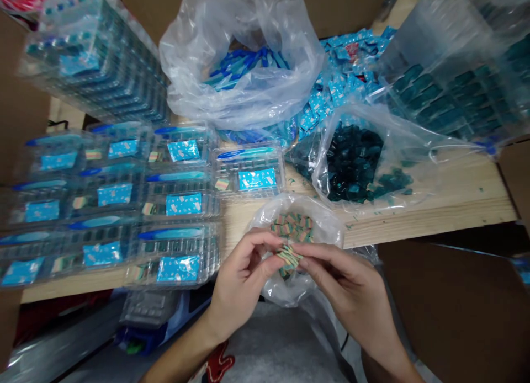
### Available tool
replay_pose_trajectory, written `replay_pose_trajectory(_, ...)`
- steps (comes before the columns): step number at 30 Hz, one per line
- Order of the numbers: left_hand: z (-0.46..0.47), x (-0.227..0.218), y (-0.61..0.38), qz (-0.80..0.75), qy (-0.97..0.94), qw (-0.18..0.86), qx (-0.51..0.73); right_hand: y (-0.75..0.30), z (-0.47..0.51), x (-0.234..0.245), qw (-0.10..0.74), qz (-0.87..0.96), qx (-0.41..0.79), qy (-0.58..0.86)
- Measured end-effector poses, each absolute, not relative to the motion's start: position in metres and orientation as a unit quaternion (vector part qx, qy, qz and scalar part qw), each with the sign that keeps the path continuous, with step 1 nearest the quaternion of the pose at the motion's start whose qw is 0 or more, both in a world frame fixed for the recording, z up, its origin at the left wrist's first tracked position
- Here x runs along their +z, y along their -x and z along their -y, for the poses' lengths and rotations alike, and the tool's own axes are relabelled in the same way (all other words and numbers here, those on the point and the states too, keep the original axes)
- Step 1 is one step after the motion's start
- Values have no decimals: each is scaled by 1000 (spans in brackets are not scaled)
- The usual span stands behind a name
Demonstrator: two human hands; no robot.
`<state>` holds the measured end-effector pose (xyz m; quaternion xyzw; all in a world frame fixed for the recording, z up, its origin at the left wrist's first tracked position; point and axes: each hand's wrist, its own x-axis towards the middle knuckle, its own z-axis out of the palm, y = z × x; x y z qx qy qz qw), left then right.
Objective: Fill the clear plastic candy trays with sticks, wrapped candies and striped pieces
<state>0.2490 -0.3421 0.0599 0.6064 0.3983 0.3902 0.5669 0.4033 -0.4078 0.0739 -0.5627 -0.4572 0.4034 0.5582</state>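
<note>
My left hand [242,275] and my right hand [350,281] meet over a clear plastic bag [329,220]. Between the thumbs and fingertips of both is a small bunch of striped squares [289,256] in green, cream and pinkish tones. Loose striped squares [293,224] of the same sort lie in the bag just behind my fingers. Left of it, clear plastic trays [250,170] stand in rows, each with a blue pen [246,153] and a blue patterned packet [256,179]. Striped squares also sit in several trays.
A tall stack of filled trays [99,57] rises at the back left. Behind the hands are a large bag [186,90] of blue pens, a pile of blue packets [335,96] and a bag of dark teal pieces [351,157]. The wooden table's edge [422,225] runs right.
</note>
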Motion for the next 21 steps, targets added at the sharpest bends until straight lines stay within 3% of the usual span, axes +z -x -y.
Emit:
replay_pose_trajectory(14, 355, 46, -250, -411, -452, 682, 402, -402, 410, 75, 589, 441, 407, 541)
replay_pose_trajectory(21, 352, 54, -252, -434, -575, 566, 401, -399, 409, 68, 596, 472, 358, 542)
